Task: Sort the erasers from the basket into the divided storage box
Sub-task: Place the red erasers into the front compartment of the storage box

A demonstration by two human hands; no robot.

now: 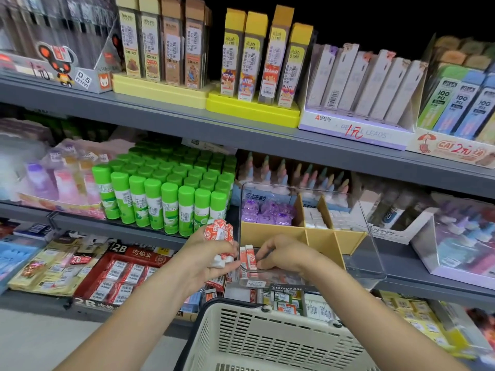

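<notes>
While a few orange-and-white erasers (247,259) already stand on end in the near-left compartment of the clear storage box (371,259), at the centre of the frame, the step in hand looks to be the filling of that compartment. The right hand (284,254) reaches over the box's front wall, its fingers curled down onto the outermost standing eraser, pinching or steadying it; the exact hold is partly hidden by the knuckles. Just left of the box, the left hand (214,251) grips a bundle of the same erasers (220,238), fingers wrapped round the stack, which rises above the fist and pokes out white below it.

Behind the near compartments, yellow dividers (320,238) split the box, with purple wrapped pieces (266,214) in the far-left section and small white blocks (316,219) to their right. The cream basket (267,341) sits at the bottom centre, directly under the wrists; its contents cannot be made out.

By my judgement the task is midway: one row begun, a handful waiting. The next move probably calls for the right hand to take another eraser from the bundle and set it upright against the row, snug enough that the standing ones do not topple.

Green glue sticks (163,202) fill the shelf left of centre.
</notes>
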